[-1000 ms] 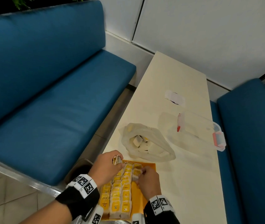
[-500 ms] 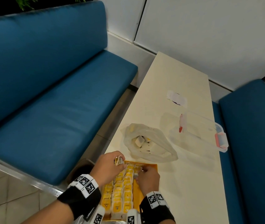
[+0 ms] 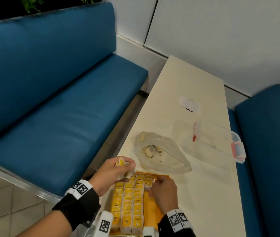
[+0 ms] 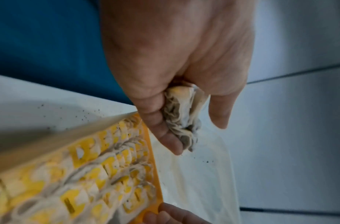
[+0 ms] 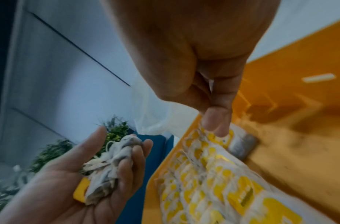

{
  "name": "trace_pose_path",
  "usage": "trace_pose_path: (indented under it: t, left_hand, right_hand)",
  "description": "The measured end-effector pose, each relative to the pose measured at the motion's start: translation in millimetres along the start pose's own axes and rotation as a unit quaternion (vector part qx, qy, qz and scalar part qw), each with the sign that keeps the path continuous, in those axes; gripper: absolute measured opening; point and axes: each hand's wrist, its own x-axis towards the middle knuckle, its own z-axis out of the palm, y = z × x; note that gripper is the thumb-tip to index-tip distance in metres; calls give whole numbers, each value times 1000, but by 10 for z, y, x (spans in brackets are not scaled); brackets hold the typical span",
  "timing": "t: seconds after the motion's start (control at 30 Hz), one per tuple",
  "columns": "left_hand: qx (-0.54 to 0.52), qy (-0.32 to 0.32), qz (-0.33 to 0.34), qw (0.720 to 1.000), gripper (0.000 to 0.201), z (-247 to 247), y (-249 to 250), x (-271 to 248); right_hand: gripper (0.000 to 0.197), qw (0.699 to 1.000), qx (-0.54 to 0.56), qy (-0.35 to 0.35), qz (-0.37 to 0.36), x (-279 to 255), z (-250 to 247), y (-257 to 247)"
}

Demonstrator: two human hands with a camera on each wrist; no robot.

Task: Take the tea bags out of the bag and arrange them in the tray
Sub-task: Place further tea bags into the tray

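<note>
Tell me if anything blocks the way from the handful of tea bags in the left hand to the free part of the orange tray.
Only the right hand does: it rests at the far end of the third row, at the edge of the bare strip of the tray. The left hand holds its tea bags over the tray's far left corner. Nothing else intervenes.

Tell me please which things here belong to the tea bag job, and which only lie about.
Belong to the job:
- orange tray, holding rows of tea bags
- plastic bag with more tea bags inside
- bunch of tea bags held in the left hand
- right hand at the tray

Only lying about:
- clear lidded box
- white paper scrap
</note>
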Motion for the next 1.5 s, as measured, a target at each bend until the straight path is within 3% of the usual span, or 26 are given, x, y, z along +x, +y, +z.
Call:
trace_pose_path:
  t: [0.13,0.33,0.57,0.67,0.83,0.93,1.1,1.3,1.5]
  left_hand:
    - [-134,-44,-86,986,51,-11,95,-65]
    - [-138,-82,-148,976,88,10,96,-63]
    - [-80,-96,-161,979,94,63,91,-85]
    - [-75,-99,-154,980,92,58,86,-91]
    - [-60,-114,-156,979,93,85,95,-107]
    - [-42,-134,-153,978,97,95,95,-99]
    - [-49,-144,-117,981,81,54,80,-106]
    - [-47,-143,-39,988,48,-78,42,-164]
    - [53,-31,23,998,20,-127,27,-129]
  right_hand:
    - [13,998,-43,4,-47,-143,-112,-70]
    - [19,965,-16,-36,-259,-363,-266,-556]
    - [27,943,-37,-199,-265,-374,-217,-868]
    - [18,944,-35,-191,-267,-367,-189,-855]
    - [34,941,-53,-206,-262,-340,-149,-825]
    - [23,944,-57,-189,-264,-326,-137,-813]
    - [15,960,1,-137,-245,-255,-199,-761]
    - [11,957,124,-157,-209,-197,-449,-738]
    - [13,964,65,-143,-213,-104,-551,-675]
